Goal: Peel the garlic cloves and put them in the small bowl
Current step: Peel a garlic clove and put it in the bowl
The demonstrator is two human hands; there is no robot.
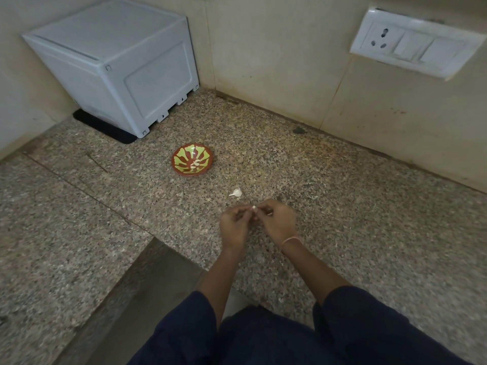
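desk (342,206): polished granite, densely speckled pink, grey and black; a straight seam crosses its left part.
small bowl (181,168): round, shallow and glazed, with a red-brown rim and yellow-green petal shapes inside; it stands on the desk, well beyond the hands.
peeled cloves (195,163): a few pale, smooth, curved pieces lying in the bottom of the small bowl.
held clove (253,207): tiny and white, pinched between both hands just above the desk.
left hand (233,225): fingers (243,209) curled, pinching the held clove.
right hand (276,222): fingers curled, pinching the same clove; a thin pinkish thread band (291,241) circles the wrist.
garlic piece (236,192): white and bulbous with a pointed tail, lying on the desk between the small bowl and the hands.
box (113,61): pale grey moulded plastic with panelled sides, on a black mat (105,129) in the corner.
socket plate (411,43): glossy white plastic on the beige wall.
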